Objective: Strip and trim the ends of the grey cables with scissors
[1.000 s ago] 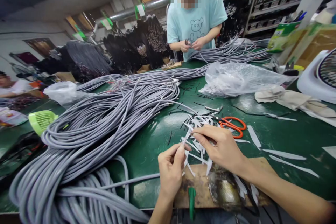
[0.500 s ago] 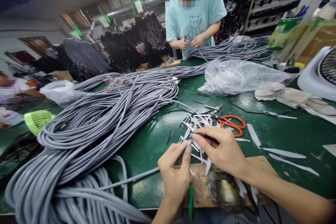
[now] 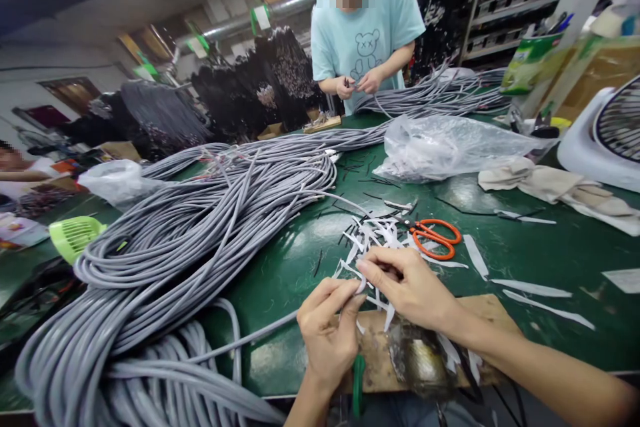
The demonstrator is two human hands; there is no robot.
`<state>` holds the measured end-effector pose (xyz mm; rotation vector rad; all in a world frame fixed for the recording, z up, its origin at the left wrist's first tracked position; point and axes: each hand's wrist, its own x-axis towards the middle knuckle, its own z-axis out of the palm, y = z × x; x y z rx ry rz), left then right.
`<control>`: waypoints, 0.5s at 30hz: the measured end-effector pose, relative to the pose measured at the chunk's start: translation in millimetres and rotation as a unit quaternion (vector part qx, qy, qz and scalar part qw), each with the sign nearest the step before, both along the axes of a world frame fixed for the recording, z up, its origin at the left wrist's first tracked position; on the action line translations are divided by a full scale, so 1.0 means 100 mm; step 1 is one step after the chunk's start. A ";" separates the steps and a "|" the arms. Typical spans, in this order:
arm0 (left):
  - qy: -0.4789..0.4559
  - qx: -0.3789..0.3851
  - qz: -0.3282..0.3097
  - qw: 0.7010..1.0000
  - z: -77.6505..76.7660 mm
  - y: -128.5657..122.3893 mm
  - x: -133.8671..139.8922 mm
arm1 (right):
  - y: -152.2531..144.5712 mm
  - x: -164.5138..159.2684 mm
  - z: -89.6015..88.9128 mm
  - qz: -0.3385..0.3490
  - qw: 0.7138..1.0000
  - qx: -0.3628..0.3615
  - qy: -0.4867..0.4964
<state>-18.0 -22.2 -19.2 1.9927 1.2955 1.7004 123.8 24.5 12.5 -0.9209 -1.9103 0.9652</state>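
Note:
My left hand (image 3: 330,327) is closed around the end of a grey cable (image 3: 267,333), which runs in from the left. Its thumb and forefinger pinch the tip, where a bit of white shows. Close beside it, my right hand (image 3: 407,283) is closed in a pinch at that same tip; what its fingers grip is too small to make out. Just beyond my hands lies a pile of white strips (image 3: 375,233) mixed with thin black pieces. Orange-handled scissors (image 3: 437,238) rest at the pile's right side.
Coiled grey cables (image 3: 165,247) fill the left of the green table (image 3: 270,280). Below my hands are a wooden board (image 3: 373,353) and a dark metal device (image 3: 423,357). A plastic bag (image 3: 440,147), gloves (image 3: 550,187) and a fan (image 3: 605,133) lie beyond. A co-worker (image 3: 367,33) stands opposite.
My fingers have shifted slightly at the cable tip, and my right fingertips sit a little higher and left. The whole view has turned slightly. The co-worker's hands have moved a little.

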 end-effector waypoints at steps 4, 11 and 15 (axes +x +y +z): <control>0.006 0.026 -0.015 1.000 0.01 -0.02 -0.02 | -0.02 -0.01 0.01 0.048 0.997 -0.045 0.037; 0.073 -0.026 0.007 0.997 0.05 -0.02 0.03 | -0.03 0.04 0.03 0.113 0.992 -0.029 0.041; 0.114 0.030 -0.007 0.993 -0.02 -0.03 0.02 | -0.01 0.01 0.02 0.068 0.997 -0.027 0.032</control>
